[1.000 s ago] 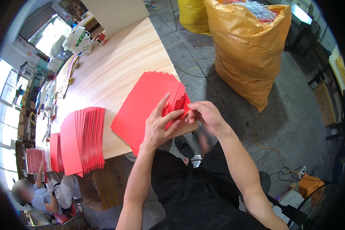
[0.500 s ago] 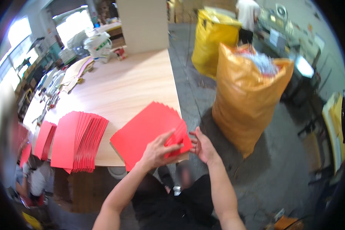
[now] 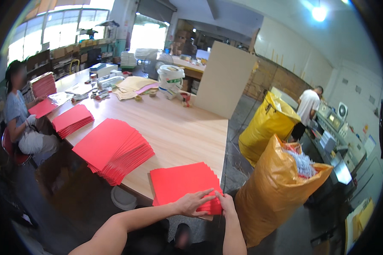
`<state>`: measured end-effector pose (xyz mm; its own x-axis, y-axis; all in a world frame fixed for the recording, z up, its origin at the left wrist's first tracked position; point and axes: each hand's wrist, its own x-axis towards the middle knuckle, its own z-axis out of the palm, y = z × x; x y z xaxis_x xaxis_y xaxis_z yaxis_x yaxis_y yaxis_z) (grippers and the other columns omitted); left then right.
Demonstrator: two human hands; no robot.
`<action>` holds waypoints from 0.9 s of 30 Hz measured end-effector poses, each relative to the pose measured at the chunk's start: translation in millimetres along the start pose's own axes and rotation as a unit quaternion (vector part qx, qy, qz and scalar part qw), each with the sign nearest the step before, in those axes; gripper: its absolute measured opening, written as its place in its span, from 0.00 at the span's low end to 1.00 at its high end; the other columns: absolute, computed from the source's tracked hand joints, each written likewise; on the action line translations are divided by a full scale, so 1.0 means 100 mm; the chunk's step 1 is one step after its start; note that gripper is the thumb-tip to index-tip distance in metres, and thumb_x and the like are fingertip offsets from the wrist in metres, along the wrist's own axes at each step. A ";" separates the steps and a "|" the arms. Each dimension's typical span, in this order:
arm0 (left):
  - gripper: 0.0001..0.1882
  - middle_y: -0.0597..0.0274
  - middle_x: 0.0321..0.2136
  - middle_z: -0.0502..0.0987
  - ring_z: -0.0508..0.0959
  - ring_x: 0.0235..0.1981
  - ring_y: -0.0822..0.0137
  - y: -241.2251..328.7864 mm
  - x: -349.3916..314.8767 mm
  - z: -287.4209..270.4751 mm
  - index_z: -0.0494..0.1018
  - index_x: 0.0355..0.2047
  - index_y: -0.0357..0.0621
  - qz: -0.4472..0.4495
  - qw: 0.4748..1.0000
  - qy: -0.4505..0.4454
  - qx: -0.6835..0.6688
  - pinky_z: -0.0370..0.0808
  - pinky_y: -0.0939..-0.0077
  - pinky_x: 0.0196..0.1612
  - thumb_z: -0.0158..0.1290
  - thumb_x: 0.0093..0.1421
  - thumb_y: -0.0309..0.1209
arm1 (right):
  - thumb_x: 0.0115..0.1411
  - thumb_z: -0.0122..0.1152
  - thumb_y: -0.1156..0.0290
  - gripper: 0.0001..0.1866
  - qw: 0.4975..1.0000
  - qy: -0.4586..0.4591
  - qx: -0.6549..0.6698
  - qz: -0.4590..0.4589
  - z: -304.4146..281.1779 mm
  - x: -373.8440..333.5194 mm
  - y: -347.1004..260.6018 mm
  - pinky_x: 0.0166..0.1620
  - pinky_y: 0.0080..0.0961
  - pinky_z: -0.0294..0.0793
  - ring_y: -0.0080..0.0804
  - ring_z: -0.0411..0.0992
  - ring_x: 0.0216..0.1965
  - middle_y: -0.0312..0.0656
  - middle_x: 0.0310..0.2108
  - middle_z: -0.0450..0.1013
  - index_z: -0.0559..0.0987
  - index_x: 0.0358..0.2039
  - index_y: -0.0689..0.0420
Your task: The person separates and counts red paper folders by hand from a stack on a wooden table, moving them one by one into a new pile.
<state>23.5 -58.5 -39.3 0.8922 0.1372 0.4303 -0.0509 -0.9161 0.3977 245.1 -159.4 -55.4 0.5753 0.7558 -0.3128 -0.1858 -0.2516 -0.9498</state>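
A fanned stack of red card sheets (image 3: 183, 180) lies at the near right corner of the wooden table. My left hand (image 3: 193, 203) rests on its near part, fingers stretched out across the top sheet. At the stack's right edge, my right hand (image 3: 227, 204) has its fingers closed on the sheets' corner, close to the left fingertips. The underside of that grip is hidden. To the left is a larger fanned pile of red sheets (image 3: 110, 146), partly over the table edge. Beyond it lies a smaller red pile (image 3: 73, 119).
An orange sack (image 3: 272, 191) of paper shreds stands right of the table (image 3: 187, 127), a yellow sack (image 3: 266, 127) behind it. A white bucket (image 3: 171, 78) and a tall board (image 3: 225, 78) stand farther back. One person (image 3: 17, 110) sits left; another (image 3: 309, 106) stands far right.
The view has tilted up and turned, showing more of the room. My right hand, open beside the stack before, has closed on its edge. My left hand stays on the sheets.
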 end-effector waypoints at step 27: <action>0.28 0.67 0.58 0.80 0.81 0.51 0.77 0.39 -1.79 0.11 0.67 0.72 0.45 -0.382 0.623 0.088 -0.677 0.80 0.79 0.49 0.56 0.77 0.40 | 0.73 0.63 0.48 0.30 0.996 0.061 -0.061 -0.034 -0.92 -1.33 1.04 0.60 0.40 0.76 0.39 0.78 0.56 0.47 0.57 0.80 0.78 0.64 0.59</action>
<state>-133.2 -122.8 -109.4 0.8308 0.4869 -0.2696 -0.0796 0.5834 0.8083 222.5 -342.2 -112.3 0.6774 0.6963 -0.2374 -0.0486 -0.2797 -0.9589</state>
